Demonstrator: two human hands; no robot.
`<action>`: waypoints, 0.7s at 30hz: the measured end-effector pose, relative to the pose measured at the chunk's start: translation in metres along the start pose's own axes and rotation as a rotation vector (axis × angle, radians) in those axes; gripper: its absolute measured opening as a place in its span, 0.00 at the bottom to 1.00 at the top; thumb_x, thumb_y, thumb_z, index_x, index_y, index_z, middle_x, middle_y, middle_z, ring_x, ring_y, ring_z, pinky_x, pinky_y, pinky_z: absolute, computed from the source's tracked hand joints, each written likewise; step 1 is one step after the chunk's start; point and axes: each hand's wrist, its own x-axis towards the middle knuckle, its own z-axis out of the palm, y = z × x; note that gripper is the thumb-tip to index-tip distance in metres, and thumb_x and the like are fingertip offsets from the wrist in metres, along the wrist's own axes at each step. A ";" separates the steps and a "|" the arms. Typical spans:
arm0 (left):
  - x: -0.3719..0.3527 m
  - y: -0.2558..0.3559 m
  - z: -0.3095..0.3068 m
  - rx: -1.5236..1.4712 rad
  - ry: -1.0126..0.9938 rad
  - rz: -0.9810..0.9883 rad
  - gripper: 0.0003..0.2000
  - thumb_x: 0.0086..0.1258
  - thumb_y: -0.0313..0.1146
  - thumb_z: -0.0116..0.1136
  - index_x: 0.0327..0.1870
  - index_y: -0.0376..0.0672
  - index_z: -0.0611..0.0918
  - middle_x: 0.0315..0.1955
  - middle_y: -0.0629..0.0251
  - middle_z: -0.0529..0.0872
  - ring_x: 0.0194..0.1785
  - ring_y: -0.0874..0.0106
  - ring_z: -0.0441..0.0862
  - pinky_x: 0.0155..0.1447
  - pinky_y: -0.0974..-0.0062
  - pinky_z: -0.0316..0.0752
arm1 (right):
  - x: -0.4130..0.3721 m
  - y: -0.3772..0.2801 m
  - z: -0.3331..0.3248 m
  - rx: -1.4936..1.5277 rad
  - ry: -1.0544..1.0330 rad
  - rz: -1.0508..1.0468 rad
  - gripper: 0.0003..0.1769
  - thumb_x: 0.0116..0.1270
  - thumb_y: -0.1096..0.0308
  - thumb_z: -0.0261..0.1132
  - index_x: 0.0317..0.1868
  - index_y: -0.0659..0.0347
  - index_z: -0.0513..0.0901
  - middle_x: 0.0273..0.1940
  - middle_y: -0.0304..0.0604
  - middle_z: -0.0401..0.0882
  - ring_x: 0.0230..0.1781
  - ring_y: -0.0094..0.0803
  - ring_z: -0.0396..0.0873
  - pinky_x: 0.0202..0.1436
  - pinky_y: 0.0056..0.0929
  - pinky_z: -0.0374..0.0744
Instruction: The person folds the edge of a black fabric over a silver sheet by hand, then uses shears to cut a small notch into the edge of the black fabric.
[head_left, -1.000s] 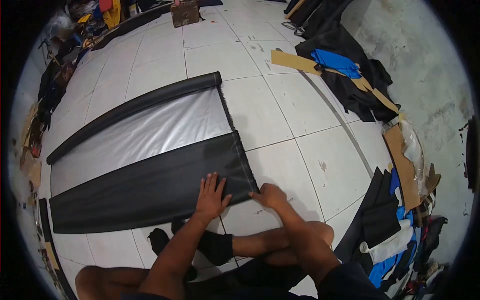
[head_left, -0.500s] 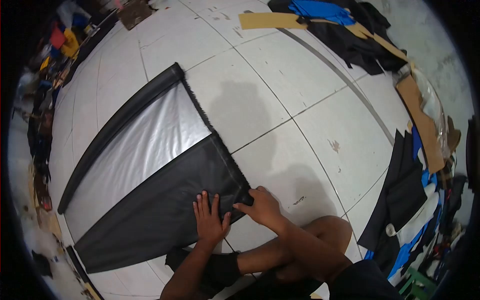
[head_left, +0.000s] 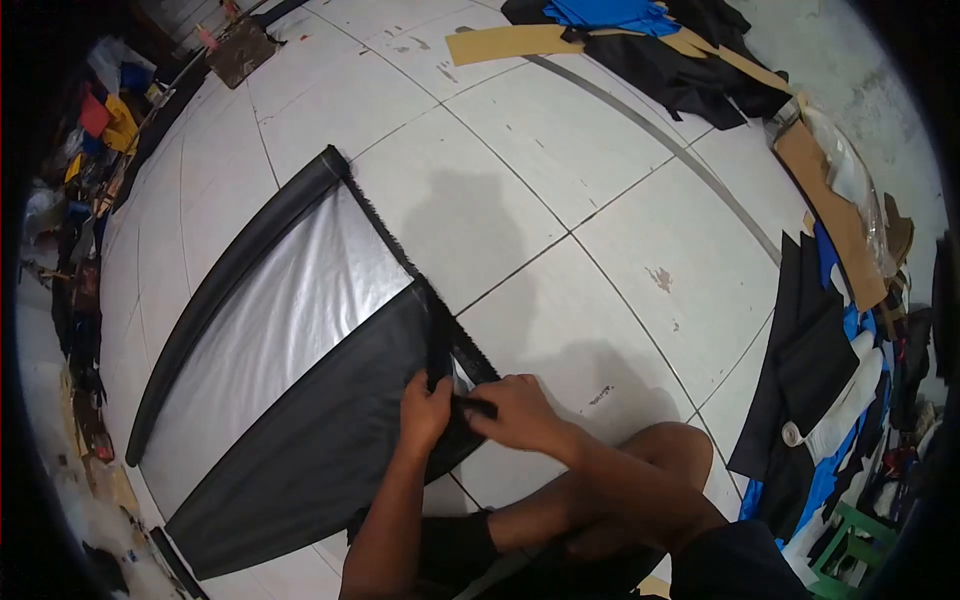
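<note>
A large sheet of black fabric point(head_left: 310, 440) with a shiny silver side point(head_left: 310, 290) lies on the tiled floor in front of me. Its near part is folded over, black side up, and a thick black roll point(head_left: 225, 250) runs along the far side. Closed on the fabric near its right edge is my left hand point(head_left: 426, 418), fingers pinched. Beside it, my right hand point(head_left: 515, 415) grips the near corner of that edge. Between the hands the edge is lifted and bent, with a small silver patch showing. My right fingertips are partly hidden.
Black and blue cloth point(head_left: 620, 15) and a tan strip point(head_left: 515, 43) lie at the far right. Brown cardboard point(head_left: 830, 215), black fabric pieces point(head_left: 815, 370) and a green stool point(head_left: 855, 550) line the right side. Assorted clutter point(head_left: 110, 120) runs along the left.
My left hand has gone from lying flat on the black fabric to pinching it closer to the right edge. The edge there is now lifted and folded inward. The view has shifted slightly.
</note>
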 end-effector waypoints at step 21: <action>0.069 0.006 -0.079 0.596 0.507 0.620 0.10 0.67 0.36 0.54 0.39 0.38 0.81 0.36 0.54 0.80 0.42 0.55 0.75 0.50 0.60 0.68 | 0.037 0.014 0.013 0.032 0.112 0.268 0.07 0.58 0.65 0.63 0.35 0.57 0.78 0.33 0.43 0.80 0.36 0.44 0.80 0.39 0.42 0.77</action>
